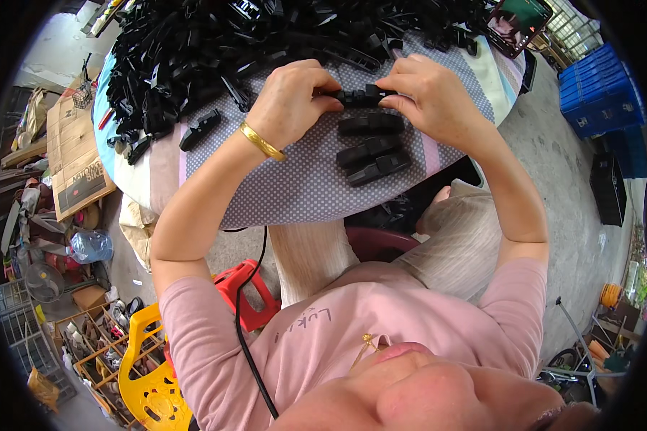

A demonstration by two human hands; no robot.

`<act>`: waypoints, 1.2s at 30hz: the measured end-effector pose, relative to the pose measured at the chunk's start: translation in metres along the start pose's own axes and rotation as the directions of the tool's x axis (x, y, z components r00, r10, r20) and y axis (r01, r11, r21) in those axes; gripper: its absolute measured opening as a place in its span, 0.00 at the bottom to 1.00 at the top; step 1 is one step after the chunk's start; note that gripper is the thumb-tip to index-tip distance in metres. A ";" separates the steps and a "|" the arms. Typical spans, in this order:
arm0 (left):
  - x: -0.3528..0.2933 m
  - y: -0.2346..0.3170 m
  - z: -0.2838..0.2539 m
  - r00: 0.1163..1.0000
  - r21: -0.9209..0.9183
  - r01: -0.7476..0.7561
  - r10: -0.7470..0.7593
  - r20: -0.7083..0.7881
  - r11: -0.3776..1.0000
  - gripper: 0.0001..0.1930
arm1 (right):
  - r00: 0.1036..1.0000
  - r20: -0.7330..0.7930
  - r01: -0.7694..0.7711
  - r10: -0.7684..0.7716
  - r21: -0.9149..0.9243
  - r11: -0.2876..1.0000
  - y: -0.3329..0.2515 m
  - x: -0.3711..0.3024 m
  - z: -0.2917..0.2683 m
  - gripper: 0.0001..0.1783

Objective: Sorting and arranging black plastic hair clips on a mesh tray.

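Note:
Above the table, my left hand pinches the left end of a small black plastic part. The fingers of my right hand close on its right end, so the part spans the gap between both hands. Its exact kind is hard to make out; it looks like a buckle or clip. Just below it, nearer to me, similar black parts lie in a short column: one on top, another under it and a third slightly tilted. Beyond my hands spreads a big heap of black plastic parts.
A dotted grey cloth covers the round table. One loose black part lies left of my left wrist. A phone stands at the far right edge. Blue crates stand on the floor to the right, a yellow chair at lower left.

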State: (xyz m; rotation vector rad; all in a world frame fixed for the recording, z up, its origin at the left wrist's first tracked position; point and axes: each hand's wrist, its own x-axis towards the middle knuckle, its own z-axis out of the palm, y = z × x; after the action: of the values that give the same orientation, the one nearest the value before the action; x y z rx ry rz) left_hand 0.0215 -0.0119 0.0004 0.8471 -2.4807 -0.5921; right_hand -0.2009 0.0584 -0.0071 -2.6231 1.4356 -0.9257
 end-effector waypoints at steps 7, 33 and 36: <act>0.002 0.003 0.006 0.994 -0.005 -0.112 0.112 0.005 0.994 0.09 | 0.998 0.016 0.064 -0.066 0.113 0.991 0.001 0.008 0.010 0.12; 0.004 -0.005 0.006 0.997 -0.013 -0.055 0.056 0.051 0.998 0.11 | 0.997 0.010 0.070 -0.071 -0.358 0.931 0.021 0.006 -0.006 0.12; 0.004 -0.006 0.008 0.999 0.090 -0.035 0.038 -0.037 0.995 0.11 | 0.999 0.050 0.006 0.002 -0.167 0.986 0.013 0.001 -0.011 0.15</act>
State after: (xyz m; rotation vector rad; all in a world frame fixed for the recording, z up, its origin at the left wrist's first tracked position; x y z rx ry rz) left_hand 0.0171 -0.0171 -0.0081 0.8365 -2.4972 -0.4509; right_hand -0.2163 0.0528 -0.0011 -2.7424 1.5640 -0.7651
